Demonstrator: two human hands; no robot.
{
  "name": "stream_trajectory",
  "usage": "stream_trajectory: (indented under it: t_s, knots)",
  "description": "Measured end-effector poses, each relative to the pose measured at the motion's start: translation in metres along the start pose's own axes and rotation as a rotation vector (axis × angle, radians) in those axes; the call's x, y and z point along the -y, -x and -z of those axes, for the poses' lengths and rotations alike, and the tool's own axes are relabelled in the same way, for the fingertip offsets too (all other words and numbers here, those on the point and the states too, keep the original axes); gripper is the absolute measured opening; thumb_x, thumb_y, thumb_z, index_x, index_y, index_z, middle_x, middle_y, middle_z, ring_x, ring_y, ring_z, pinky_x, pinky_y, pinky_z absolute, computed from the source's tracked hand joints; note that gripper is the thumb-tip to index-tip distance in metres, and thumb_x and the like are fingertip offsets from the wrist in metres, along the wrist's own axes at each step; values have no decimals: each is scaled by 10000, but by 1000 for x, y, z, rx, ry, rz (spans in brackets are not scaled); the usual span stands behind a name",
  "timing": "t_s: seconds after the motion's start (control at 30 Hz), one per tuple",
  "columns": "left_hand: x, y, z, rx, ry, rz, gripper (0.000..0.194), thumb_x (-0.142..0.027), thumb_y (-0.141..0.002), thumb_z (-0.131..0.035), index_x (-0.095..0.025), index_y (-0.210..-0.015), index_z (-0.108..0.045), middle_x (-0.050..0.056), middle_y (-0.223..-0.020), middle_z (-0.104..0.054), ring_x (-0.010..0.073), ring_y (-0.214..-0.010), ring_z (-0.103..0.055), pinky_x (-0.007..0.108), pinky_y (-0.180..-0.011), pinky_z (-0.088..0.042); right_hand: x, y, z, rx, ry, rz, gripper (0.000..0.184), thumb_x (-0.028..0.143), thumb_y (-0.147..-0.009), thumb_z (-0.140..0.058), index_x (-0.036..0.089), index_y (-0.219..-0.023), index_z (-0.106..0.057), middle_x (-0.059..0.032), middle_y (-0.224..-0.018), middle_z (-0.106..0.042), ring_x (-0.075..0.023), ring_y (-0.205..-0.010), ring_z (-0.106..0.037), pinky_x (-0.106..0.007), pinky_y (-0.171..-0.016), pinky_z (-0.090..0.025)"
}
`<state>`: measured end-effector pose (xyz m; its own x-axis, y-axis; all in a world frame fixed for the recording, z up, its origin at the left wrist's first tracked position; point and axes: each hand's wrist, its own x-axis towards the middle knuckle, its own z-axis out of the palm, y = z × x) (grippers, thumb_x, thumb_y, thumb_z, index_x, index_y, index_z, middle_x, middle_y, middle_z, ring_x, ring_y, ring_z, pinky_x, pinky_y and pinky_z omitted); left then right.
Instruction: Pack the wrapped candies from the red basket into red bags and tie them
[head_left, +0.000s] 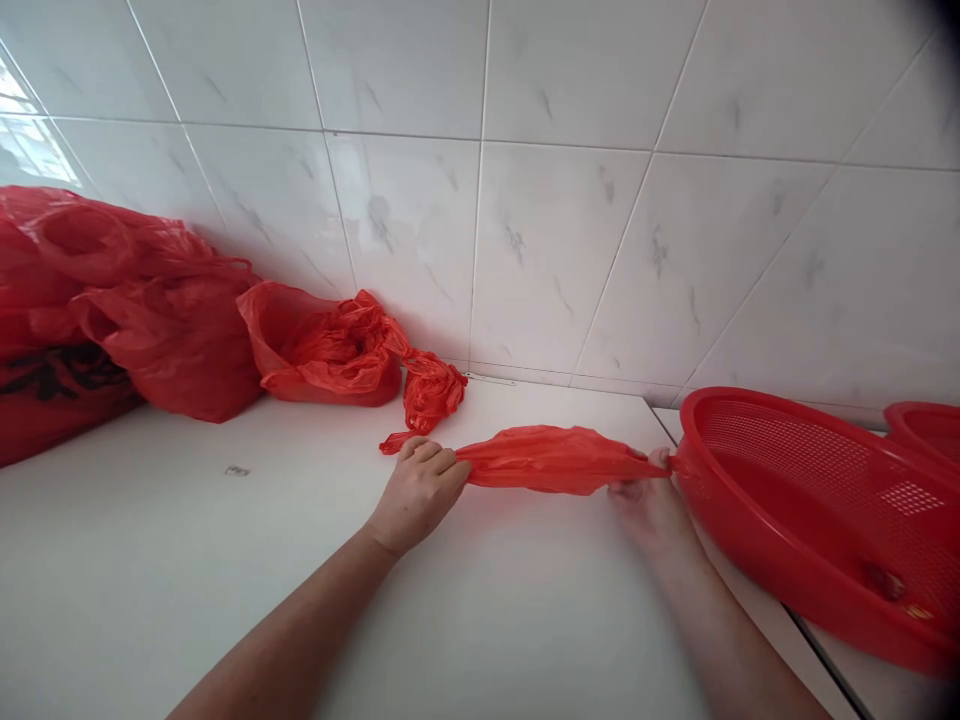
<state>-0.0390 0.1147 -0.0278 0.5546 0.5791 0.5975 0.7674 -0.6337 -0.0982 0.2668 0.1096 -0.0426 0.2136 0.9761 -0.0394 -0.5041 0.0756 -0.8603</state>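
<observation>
A red plastic bag point(547, 460) is stretched lengthwise between my two hands, just above the white tabletop point(480, 610). My left hand point(424, 490) is closed in a fist around one gathered end, and a short tail of the bag pokes out beyond it. At the other end, my right hand point(649, 495) pinches the bag near its tip; those fingers are partly behind the plastic and slightly blurred. A small crumpled red bag point(433, 392) lies just behind my left hand.
A red bag with folded-down sides point(322, 350) holds crumpled plastic. Fuller red bags point(172, 330) stand at the left along the tiled wall point(405, 220). A large red plastic basket point(795, 560) with small items inside stands right, close to my right hand; another basket point(926, 425) is partly visible behind.
</observation>
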Motion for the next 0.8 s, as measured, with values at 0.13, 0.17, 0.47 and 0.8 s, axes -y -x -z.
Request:
stream_trajectory:
  t_s: [0.13, 0.17, 0.47, 0.8]
  knots:
    - [-13, 4, -3, 126, 228, -135, 205, -367, -864, -506, -187, -885, -602, 26, -700, -577, 175, -705, -506, 369, -799, -385, 3, 7, -6, 279, -42, -43, 537, 691, -700, -549, 253, -1000, -633, -60, -1077, -640, -212, -919, -606, -289, -647, -503]
    - [-17, 6, -5, 161, 281, -155, 244, -393, -869, -494, -181, -926, -599, 29, -706, -586, 173, -692, -517, 347, -759, -401, 4, 10, -8, 332, -39, -60, 584, 723, -694, -517, 266, -1042, -622, -69, -1140, -621, -241, -996, -590, -330, -717, -505]
    - [-41, 2, -9, -133, 329, -14, 652, -588, -796, -515, -161, -1279, -422, 157, -1140, -561, 275, -1008, -541, 424, -822, -449, -1, 35, -46, 614, 121, -177, 852, 712, -611, -619, 337, -1339, -383, -91, -1392, -424, -313, -1142, -520, -478, -896, -429]
    - [-55, 1, -7, -16, 670, 165, 111, -191, -847, -506, -173, -898, -603, 58, -962, -613, 168, -806, -571, 271, -641, -472, -17, 47, -60, 529, 212, -196, 567, 493, -757, -640, 301, -1258, -457, -57, -1099, -602, -179, -892, -584, -345, -805, -454]
